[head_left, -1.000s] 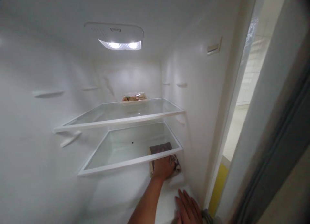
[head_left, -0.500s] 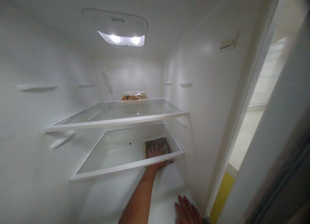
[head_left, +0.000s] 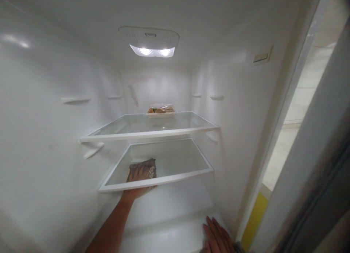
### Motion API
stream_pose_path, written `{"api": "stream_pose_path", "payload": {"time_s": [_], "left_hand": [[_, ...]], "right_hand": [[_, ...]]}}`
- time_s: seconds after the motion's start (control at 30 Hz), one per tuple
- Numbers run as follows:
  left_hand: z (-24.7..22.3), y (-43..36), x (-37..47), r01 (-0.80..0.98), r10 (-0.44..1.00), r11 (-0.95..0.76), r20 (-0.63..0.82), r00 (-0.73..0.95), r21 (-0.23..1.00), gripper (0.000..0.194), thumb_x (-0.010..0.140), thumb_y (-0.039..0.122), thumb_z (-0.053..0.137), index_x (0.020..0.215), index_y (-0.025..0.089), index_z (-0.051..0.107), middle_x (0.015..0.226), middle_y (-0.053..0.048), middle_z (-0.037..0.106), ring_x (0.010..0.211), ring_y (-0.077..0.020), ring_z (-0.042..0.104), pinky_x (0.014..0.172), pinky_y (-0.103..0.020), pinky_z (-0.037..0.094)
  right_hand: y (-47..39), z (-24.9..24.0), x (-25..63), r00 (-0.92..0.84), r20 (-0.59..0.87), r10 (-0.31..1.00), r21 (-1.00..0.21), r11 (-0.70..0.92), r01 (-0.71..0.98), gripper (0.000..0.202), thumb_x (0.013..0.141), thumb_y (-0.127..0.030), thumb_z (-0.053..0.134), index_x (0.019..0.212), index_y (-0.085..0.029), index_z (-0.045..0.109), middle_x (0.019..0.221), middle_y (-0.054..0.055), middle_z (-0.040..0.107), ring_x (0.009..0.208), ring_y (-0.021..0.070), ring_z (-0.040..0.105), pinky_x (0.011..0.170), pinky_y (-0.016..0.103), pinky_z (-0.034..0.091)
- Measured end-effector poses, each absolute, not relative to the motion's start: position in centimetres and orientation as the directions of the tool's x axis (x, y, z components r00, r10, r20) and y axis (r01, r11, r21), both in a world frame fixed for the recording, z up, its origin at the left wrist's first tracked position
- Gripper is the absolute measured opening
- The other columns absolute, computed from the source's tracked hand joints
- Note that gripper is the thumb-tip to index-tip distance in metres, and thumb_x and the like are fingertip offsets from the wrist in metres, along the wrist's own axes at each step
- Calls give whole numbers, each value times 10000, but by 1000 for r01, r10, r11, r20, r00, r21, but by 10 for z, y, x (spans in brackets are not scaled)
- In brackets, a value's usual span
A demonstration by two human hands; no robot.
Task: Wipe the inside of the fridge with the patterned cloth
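Observation:
My left hand reaches in under the lower glass shelf of a refrigerator and shows through the glass. Its fingers lie stretched over a dark grey-brown patterned cloth with a pale edge, holding it against a surface behind. Whether that is the back wall or the floor, I cannot tell. At the bottom right, my right hand rests with fingers extended and close together near the white lower surface. Nothing shows in it; its wrist is cut off by the frame.
Above is a second glass shelf bearing a clear-wrapped food tray. A lit lamp panel is on the ceiling. Shelf supports stick out of the side walls. The open door stands at right, with a yellow strip beside it.
My left hand and the cloth have moved left beneath the lower shelf, from its right end to its left part. My right hand stays in place. The view has shifted slightly.

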State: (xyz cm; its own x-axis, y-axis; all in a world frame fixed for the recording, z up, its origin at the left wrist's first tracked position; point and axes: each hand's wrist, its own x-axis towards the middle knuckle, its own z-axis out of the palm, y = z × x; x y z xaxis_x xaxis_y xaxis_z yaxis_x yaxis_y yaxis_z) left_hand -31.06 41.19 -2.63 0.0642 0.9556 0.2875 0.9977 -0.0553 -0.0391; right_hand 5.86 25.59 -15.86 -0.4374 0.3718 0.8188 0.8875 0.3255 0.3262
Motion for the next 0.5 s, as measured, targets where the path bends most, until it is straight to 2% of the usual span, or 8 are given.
{"api": "stream_pose_path", "payload": {"time_s": [0.1,0.2,0.3,0.4,0.47,0.5], "left_hand": [[-24,406,-318,992,973,-80,207,98,-94,847,770,725,551,1473,264,451,1561,-145,442,1439,-422,359,1197,-607,194],[-22,402,-297,998,985,-34,168,41,-46,844,768,707,573,1486,287,429,1580,-165,404,1438,-473,338,1163,-681,191],[-25,400,-258,998,985,-70,160,69,-5,792,798,666,563,1483,289,436,1592,-186,372,1440,-512,307,1135,-738,183],[-32,400,-207,989,979,-140,154,133,38,620,896,524,469,1474,303,455,1589,-163,387,1459,-476,296,1159,-726,159],[-38,398,-169,980,974,-181,156,167,83,554,953,413,331,1480,290,449,1570,-127,432,1460,-394,340,1198,-649,186],[-41,396,-151,973,970,-205,153,188,106,556,952,414,324,1482,296,444,1562,-107,450,1451,-370,362,1205,-622,207]], "right_hand": [[257,-159,58,-468,811,351,379,295,877,370,948,-333,426,1011,-250,781,1056,33,791,918,204,766,693,281,619],[256,-159,57,-485,808,334,410,270,871,364,936,-313,434,977,-246,789,1045,39,792,908,208,767,689,284,625],[254,-159,57,-484,803,349,402,284,871,353,919,-313,452,994,-222,784,1070,59,786,935,223,764,712,300,630],[252,-159,55,-469,805,363,381,288,878,343,913,-322,466,1021,-214,774,1091,63,781,956,227,760,729,308,627],[252,-160,55,-464,802,377,382,274,883,341,910,-316,472,1034,-205,770,1106,69,777,972,232,756,742,321,627],[252,-161,54,-465,799,382,386,267,883,342,910,-315,471,1037,-206,769,1113,68,775,982,233,753,750,326,627]]}}
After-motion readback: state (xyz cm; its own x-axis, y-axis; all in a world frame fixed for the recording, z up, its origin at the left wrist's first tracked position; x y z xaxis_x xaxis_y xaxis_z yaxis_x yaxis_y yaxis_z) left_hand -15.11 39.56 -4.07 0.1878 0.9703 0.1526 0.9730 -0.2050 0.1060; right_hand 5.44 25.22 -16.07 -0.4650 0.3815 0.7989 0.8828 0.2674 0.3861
